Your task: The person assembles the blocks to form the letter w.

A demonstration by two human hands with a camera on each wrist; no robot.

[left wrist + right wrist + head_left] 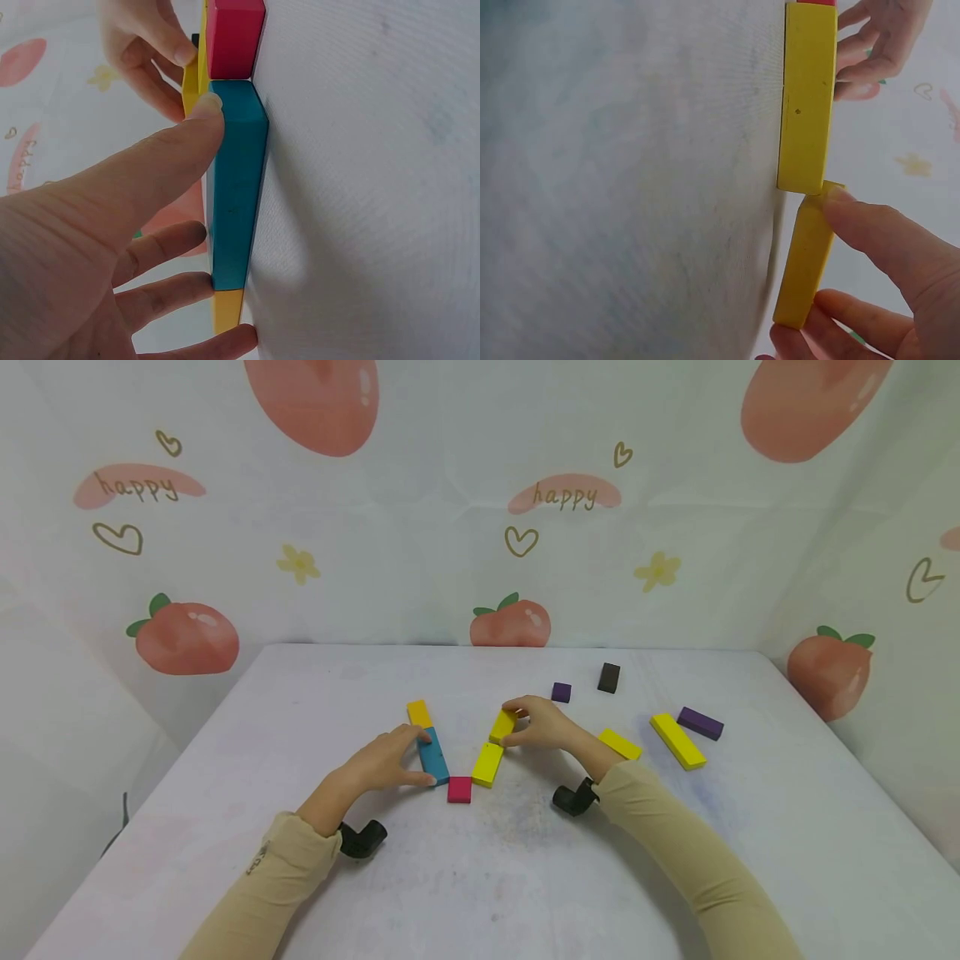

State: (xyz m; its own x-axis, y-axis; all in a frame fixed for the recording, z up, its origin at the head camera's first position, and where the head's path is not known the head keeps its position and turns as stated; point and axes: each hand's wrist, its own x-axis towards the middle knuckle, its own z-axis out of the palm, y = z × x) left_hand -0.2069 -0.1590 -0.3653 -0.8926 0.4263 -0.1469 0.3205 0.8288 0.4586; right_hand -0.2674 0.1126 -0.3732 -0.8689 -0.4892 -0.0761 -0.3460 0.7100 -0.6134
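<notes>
On the table a V-like line of blocks has a red block (460, 790) at its near point. Its left side is a blue block (433, 758) with an orange-yellow block (420, 714) beyond it. My left hand (382, 762) is spread over the blue block, the thumb (202, 112) touching near its red-block end and the fingers extended along its far side. On the right side lies a yellow block (487, 766). Past its far end my right hand (542, 724) pinches another yellow block (804, 255) between thumb and fingers, tilted and close to the first one's end.
To the right lie a yellow block (620, 744) partly behind the right forearm, a long yellow block (677, 742) and a purple block (701, 723). Farther back are a small purple cube (561, 692) and a black block (609, 677). A printed curtain (420, 527) hangs behind the table.
</notes>
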